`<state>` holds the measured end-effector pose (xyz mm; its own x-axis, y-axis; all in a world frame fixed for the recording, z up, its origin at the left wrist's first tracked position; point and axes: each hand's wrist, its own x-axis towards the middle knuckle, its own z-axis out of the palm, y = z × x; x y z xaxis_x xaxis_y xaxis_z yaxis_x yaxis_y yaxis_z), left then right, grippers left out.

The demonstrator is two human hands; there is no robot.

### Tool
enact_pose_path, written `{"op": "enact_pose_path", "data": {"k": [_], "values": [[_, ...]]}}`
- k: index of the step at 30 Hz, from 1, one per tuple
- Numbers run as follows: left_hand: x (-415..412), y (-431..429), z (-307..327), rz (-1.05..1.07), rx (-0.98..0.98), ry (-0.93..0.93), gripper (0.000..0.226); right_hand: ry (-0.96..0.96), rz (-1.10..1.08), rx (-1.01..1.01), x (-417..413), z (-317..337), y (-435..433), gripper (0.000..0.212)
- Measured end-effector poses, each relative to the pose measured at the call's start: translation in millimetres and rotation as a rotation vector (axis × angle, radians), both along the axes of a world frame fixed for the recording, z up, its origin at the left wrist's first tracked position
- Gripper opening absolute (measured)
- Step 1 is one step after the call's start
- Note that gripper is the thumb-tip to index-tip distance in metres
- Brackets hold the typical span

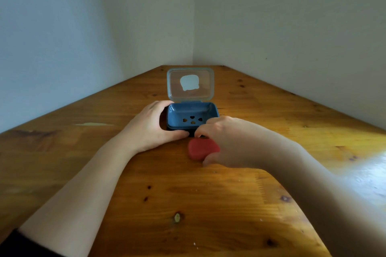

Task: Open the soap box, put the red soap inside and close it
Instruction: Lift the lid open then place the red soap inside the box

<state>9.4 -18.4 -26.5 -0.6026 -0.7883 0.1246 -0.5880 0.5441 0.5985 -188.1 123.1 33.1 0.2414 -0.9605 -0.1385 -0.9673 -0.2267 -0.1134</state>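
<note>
The blue soap box [193, 113] stands open in the middle of the wooden table, its clear lid [190, 85] tilted up at the back. Heart-shaped holes show in its empty tray. My left hand [155, 126] wraps the box's left side and front corner, holding it. The red soap [200, 149] lies on the table just in front of the box. My right hand [224, 139] curls over the soap's right side, thumb at its near edge and fingers at its far edge, gripping it.
The wooden table [188, 204] fits into a corner between two pale walls [125, 27]. Bright light falls on its right side.
</note>
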Motion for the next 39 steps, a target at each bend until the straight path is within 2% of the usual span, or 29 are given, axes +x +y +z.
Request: {"op": "enact_pose_path", "data": {"k": [4,10,23,28,32,33,37,39], "values": [[0.1,-0.6,0.6,0.003,-0.002,-0.011,0.108,-0.006,-0.009,-0.004,-0.4,-0.4,1.0,0.06],[-0.1,0.4,1.6,0.002,0.01,-0.008,0.108,0.011,-0.014,-0.025,2.0,-1.4,-0.1,0.045],[0.5,2.7,4.2,-0.002,0.018,-0.004,0.111,-0.049,0.029,-0.101,-2.0,-3.6,-2.1,0.051],[-0.1,1.0,2.4,-0.014,-0.002,-0.002,0.104,-0.188,0.011,-0.112,-4.3,-1.7,-0.1,0.054],[-0.9,2.4,7.3,-0.072,-0.012,0.007,0.072,-0.4,-0.022,-0.134,-7.0,-0.4,0.1,0.055],[-1.7,1.9,8.3,-0.076,-0.013,0.002,0.069,-0.454,-0.042,-0.156,-7.4,-0.5,0.2,0.056],[-1.1,-3.1,3.7,-0.069,0.003,-0.001,0.09,-0.676,-0.107,-0.239,-5.8,0.0,0.9,0.064],[-0.2,-3.7,1.6,-0.063,0.003,0.01,0.094,-0.765,-0.148,-0.271,-7.2,-0.7,-0.7,0.059]]}}
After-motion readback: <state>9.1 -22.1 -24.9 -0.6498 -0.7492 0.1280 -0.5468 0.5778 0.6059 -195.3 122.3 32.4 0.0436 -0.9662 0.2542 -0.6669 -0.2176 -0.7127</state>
